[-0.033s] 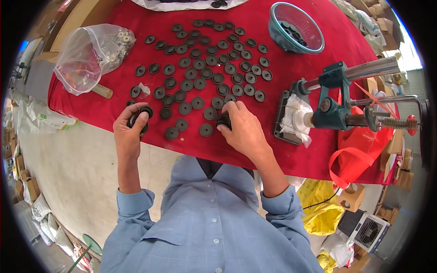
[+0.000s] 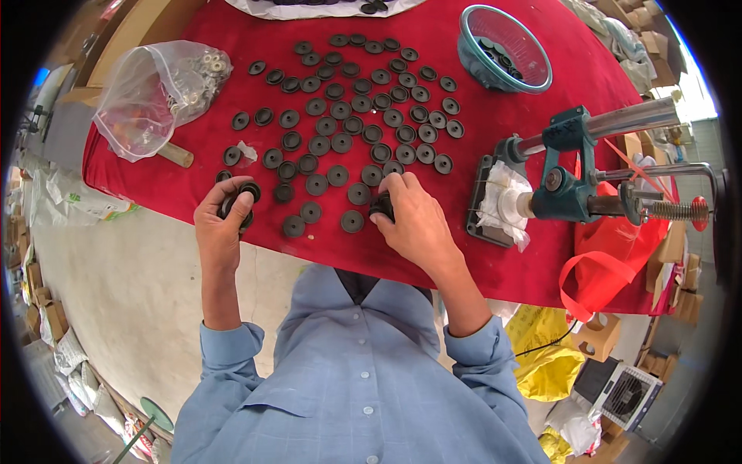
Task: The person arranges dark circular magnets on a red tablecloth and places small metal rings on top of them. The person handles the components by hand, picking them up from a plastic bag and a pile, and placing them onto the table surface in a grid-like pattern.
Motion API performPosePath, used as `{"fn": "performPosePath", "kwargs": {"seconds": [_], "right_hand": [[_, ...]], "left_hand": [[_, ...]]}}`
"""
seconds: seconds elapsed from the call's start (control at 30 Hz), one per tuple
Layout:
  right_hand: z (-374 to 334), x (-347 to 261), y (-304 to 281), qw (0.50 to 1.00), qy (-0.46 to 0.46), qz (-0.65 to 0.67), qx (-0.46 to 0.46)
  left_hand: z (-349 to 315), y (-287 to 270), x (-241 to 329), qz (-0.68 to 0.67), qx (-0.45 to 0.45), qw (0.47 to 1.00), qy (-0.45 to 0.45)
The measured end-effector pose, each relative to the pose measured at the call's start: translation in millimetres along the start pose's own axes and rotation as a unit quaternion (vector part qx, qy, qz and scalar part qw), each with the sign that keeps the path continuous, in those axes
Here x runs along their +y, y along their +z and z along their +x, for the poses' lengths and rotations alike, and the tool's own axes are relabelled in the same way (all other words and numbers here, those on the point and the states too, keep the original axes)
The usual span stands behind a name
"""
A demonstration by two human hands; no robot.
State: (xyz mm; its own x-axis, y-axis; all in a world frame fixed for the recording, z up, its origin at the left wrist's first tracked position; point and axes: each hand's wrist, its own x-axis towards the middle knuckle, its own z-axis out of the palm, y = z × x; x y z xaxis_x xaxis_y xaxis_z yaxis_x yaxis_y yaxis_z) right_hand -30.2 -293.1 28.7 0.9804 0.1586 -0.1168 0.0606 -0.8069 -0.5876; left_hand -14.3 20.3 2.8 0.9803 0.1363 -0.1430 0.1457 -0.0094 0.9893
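Black round discs with raised rims and a small centre hole lie scattered over the red cloth. My left hand, at the cloth's near left edge, is closed around a few black discs, pinched between thumb and fingers. Farther right, my right hand has its fingers curled over black discs beside the near discs on the cloth. The palm hides part of them, so their number cannot be told.
At the left lies a clear plastic bag with small pale parts. A teal basket holding black pieces stands at the far right. A green hand press with metal rods and a red bag sit to my right.
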Motion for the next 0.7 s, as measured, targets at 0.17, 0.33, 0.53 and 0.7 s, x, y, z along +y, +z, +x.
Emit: {"fn": "performPosePath", "kwargs": {"seconds": [0.17,0.33,0.53,0.7], "right_hand": [[-5,-3,0,1.000,-0.014,0.004,0.001],[-6,12,9,0.993,-0.062,0.077,0.059],[38,17,-57,0.948,-0.099,0.179,0.244],[122,33,-152,0.833,-0.106,0.022,0.543]], "left_hand": [[-6,3,0,-0.039,-0.017,0.999,-0.008],[9,23,24,0.008,-0.075,0.997,-0.001],[64,98,98,0.147,-0.215,0.958,0.120],[160,220,145,0.061,-0.268,0.951,0.139]]}}
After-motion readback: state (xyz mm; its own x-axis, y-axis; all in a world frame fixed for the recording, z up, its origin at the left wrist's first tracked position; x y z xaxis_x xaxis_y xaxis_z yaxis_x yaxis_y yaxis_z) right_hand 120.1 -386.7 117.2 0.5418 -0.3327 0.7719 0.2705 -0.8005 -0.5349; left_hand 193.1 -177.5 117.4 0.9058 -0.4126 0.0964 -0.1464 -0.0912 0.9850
